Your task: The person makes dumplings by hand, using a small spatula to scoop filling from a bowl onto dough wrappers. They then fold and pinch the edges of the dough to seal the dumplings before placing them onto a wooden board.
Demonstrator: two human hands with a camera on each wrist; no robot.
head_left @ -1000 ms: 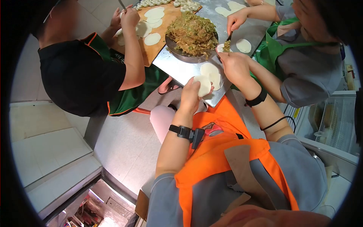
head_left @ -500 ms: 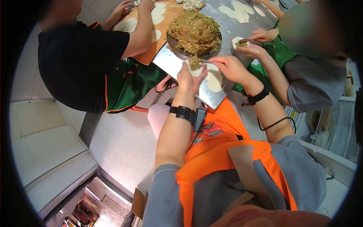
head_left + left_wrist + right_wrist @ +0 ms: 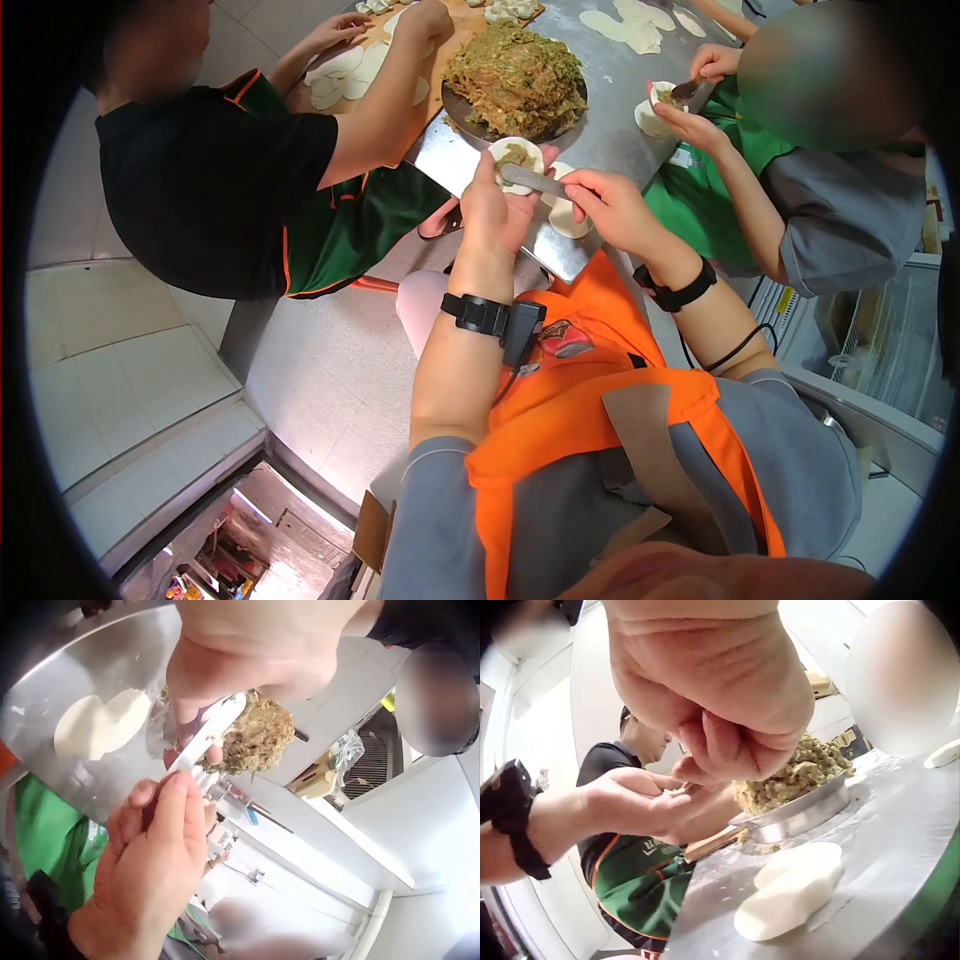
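My left hand [image 3: 495, 222] is palm up at the table's near corner, carrying a round white dumpling wrapper [image 3: 536, 158]. A mound of greenish-brown filling [image 3: 513, 158] lies on the wrapper's middle. With thumb and fingers, my right hand [image 3: 618, 208] grips a flat metal spatula [image 3: 540, 182], its blade over the filling. In the left wrist view the spatula blade [image 3: 206, 735] reaches from the right hand [image 3: 154, 847] toward the left hand's fingers. Seen from the right wrist, my left hand [image 3: 634, 802] has its fingers extended; the right hand [image 3: 712, 697] hides most of the wrapper.
A pan [image 3: 802, 817] heaped with filling [image 3: 515, 80] stands just beyond my hands. Loose wrappers [image 3: 791, 889] lie at the metal table's edge. To the left, a person in black works over a wooden board [image 3: 422, 125]; on the right, someone in a green apron [image 3: 710, 210] fills another wrapper.
A second ago the wrapper in my left hand was bare. Half a second ago my right hand brought filling to it on the spatula; now the filling sits on the wrapper under the blade.
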